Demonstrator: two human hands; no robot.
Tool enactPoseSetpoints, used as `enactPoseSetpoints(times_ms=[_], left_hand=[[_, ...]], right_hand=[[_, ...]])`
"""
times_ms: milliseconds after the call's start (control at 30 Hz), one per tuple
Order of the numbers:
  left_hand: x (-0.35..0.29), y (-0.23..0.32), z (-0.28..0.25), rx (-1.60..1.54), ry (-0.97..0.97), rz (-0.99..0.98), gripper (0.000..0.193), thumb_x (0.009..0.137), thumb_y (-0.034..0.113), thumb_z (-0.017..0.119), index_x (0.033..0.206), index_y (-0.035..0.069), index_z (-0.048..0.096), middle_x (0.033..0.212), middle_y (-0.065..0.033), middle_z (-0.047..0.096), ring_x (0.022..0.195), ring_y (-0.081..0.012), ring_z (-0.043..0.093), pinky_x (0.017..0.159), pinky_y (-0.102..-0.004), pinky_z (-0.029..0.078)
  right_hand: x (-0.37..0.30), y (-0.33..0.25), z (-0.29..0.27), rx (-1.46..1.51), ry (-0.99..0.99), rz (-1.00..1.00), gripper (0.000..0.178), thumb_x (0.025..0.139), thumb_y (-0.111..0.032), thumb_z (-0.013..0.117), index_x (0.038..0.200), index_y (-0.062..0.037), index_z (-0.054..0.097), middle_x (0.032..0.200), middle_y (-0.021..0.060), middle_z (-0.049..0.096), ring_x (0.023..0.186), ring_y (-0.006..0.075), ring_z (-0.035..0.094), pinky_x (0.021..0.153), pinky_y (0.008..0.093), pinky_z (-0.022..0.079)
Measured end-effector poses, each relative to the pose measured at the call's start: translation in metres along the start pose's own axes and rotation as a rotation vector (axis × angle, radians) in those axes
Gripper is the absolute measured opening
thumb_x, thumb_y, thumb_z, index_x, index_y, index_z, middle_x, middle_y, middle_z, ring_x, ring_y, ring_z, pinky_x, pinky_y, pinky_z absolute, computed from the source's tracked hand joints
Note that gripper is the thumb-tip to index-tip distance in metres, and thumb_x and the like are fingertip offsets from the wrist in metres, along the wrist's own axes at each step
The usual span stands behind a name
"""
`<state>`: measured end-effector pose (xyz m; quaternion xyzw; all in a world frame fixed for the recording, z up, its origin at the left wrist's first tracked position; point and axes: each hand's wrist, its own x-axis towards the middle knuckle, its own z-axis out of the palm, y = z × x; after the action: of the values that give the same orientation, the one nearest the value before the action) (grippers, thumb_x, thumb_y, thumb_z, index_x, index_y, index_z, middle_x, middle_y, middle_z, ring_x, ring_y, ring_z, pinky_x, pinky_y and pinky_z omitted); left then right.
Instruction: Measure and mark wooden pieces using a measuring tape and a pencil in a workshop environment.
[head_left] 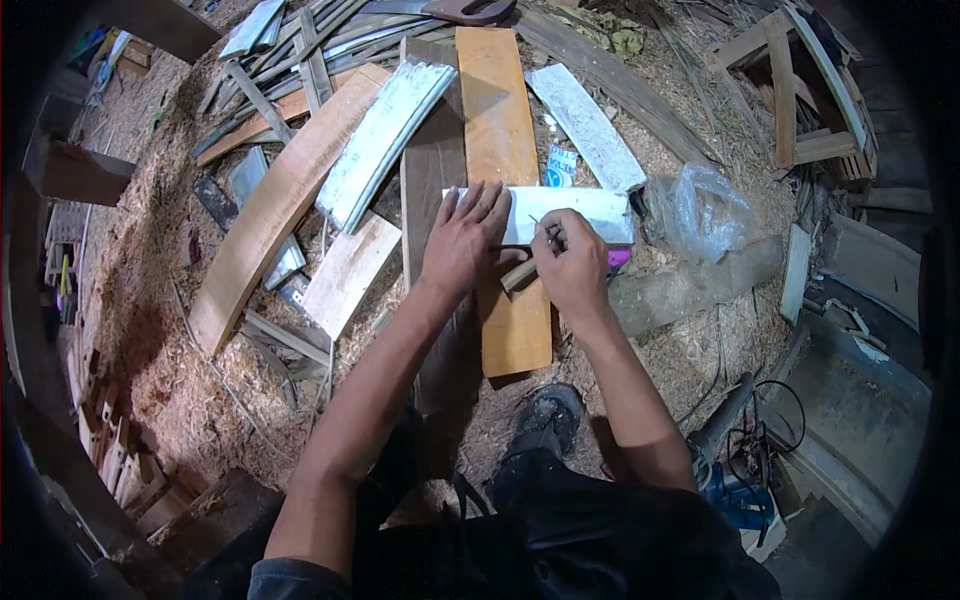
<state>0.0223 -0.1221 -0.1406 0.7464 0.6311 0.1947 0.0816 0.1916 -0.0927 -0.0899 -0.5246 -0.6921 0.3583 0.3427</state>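
While your left hand [467,235] lies flat, fingers extended, on the white board [597,210] crossing the orange plank [500,115], your right hand [575,252] pinches a thin tool [555,236] near the plank's right edge. Clear plastic bag [708,215] sits right of plank.

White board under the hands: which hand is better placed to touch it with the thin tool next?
Probably the right hand: it holds the thin tool at the white board. The left hand lies flat on the board's left end, better for steadying.
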Motion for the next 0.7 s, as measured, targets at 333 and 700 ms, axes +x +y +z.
enactPoseSetpoints(times_ms=[333,700], left_hand=[[0.007,-0.011,0.003,-0.210,0.030,0.000,0.080,0.071,0.041,0.078,0.137,0.007,0.052,0.141,-0.0143,0.052,0.135,-0.0326,0.044,0.116,-0.0491,0.025],[0.008,-0.014,0.005,-0.241,0.035,-0.005,0.083,0.066,0.040,0.081,0.137,0.008,0.051,0.140,-0.0131,0.053,0.134,-0.0315,0.045,0.115,-0.0484,0.026]], right_hand=[[-0.009,0.025,0.009,-0.209,-0.147,-0.081,0.013,0.087,-0.008,0.060,0.095,0.0026,0.059,0.091,0.0209,0.062,0.086,0.0419,0.062,0.074,0.0490,0.050],[-0.005,0.032,0.008,-0.162,-0.101,-0.151,0.021,0.083,-0.004,0.064,0.102,0.0027,0.068,0.093,0.0212,0.067,0.084,0.0392,0.067,0.073,0.0440,0.053]])
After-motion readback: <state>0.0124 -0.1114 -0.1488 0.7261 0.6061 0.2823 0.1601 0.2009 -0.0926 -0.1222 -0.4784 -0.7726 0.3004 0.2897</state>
